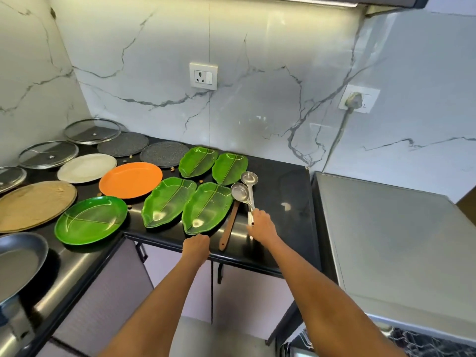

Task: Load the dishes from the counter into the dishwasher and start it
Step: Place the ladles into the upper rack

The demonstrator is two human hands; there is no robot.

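The right hand [262,225] grasps the handles of 2 steel ladles [248,188] lying on the counter [283,191]; they look light, stiff, slippery, best held mid-handle. The left hand [196,246] rests clenched at the counter edge.

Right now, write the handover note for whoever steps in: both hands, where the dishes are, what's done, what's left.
Right hand grips the steel ladle handles on the black counter.
Left hand is curled at the counter edge by the nearest leaf plate; whether it grips is unclear.
Wooden-handled ladle, orange plate, round green plate and glass lids still lie on the counter.
Done: nothing visibly loaded.
Left: load everything and start the dishwasher, which is not in view.
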